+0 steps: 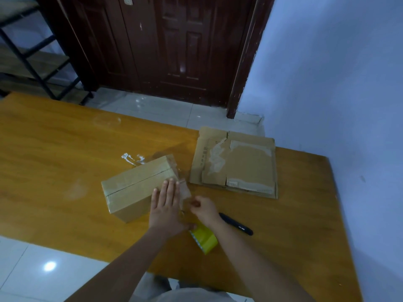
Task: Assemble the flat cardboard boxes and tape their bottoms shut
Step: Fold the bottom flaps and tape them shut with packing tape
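Observation:
An assembled cardboard box (135, 188) lies on the wooden table (54, 149) with its taped seam facing up. My left hand (166, 205) lies flat with straight fingers on the box's right end. Just to its right, my right hand (204, 209) pinches a strip of clear tape (185, 192) that runs up to the box's corner. A roll of tape with a yellow core (204, 238) sits on the table under my wrists. A stack of flat cardboard boxes (237, 164) lies to the right, apart from both hands.
A black pen-shaped tool (236, 224) lies right of my right wrist. Scraps of clear tape (130, 159) stick to the table behind the box. A dark door, a metal shelf rack at far left and a white wall at right surround the table.

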Motion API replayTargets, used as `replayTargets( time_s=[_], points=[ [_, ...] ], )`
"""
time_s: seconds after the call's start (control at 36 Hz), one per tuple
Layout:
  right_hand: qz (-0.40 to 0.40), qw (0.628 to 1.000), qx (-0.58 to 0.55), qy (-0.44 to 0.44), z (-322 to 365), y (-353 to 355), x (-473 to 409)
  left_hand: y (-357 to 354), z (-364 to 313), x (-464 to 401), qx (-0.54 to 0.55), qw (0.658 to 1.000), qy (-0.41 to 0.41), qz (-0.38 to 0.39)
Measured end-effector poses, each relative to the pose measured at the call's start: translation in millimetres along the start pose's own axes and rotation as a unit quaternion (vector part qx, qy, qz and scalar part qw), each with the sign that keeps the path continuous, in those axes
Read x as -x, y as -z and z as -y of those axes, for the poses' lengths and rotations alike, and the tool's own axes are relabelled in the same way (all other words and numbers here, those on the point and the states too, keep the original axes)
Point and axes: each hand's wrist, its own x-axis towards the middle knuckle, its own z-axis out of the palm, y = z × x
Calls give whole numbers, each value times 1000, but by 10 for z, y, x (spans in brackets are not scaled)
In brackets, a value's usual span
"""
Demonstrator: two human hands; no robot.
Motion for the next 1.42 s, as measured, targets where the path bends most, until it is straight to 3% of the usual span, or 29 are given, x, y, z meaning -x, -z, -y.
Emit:
replayTargets(
  time_s=[0.14, 0.31, 0.53, 0.64, 0.92, 1.11, 1.22, 1.42],
  points=[
    [-66, 998, -11, 17, -83, -104, 53, -11, 86, -4, -19, 996, -30, -81],
    [-99, 991, -64, 57, -158, -163, 165, 171, 131, -191, 16, 984, -5, -180],
    [-146, 986, -51, 61, -236, -208, 288, 193, 165, -375, -33, 983, 31, -180],
    [-170, 978, -106, 55, -304, -218, 344, 170, 190, -406, -40, 978, 25, -203],
    [-153, 970, -186, 24, -322, -192, 373, 148, 372, -456, -28, 972, -47, -230],
    [-146, 975, -164, -4, -241, -196, 317, 209, 605, -468, -2, 971, -88, -223],
    [-131, 983, -129, -6, -210, -185, 328, 210, 868, -467, 0, 969, -116, -220],
    [-55, 997, 27, -56, -143, -88, 300, 201, 1278, -429, -3, 960, -160, -232]
  ],
)
